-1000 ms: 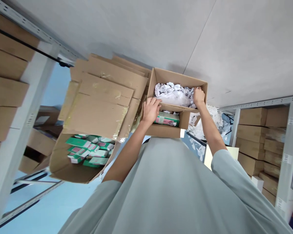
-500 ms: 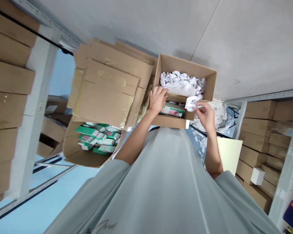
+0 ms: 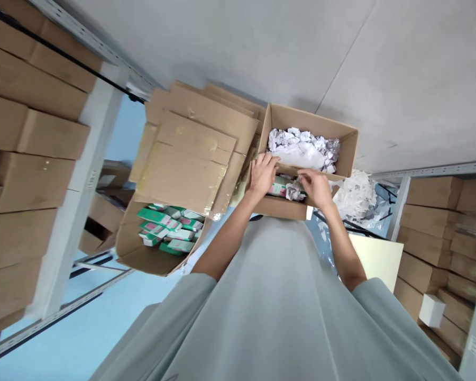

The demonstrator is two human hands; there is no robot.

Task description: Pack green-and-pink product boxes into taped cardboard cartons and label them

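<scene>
My left hand [image 3: 263,173] grips the far rim of a small open cardboard box [image 3: 280,207] held against my body. Inside it lies a green and pink product box [image 3: 278,187]. My right hand [image 3: 315,188] presses a wad of crumpled white paper [image 3: 292,191] into that small box, on top of the product box. Just beyond stands a larger open carton [image 3: 313,117] filled with crumpled paper [image 3: 301,145].
A big open carton [image 3: 143,256] at the left holds several green and pink product boxes [image 3: 166,227], under flattened cardboard sheets [image 3: 190,153]. A heap of loose white paper [image 3: 355,196] lies at the right. Shelves stacked with brown cartons [image 3: 27,159] [image 3: 440,227] stand on both sides.
My right hand took a wad of paper from the larger carton, carried it back and now pushes it into the small box. My left hand has stayed on the box's rim.
</scene>
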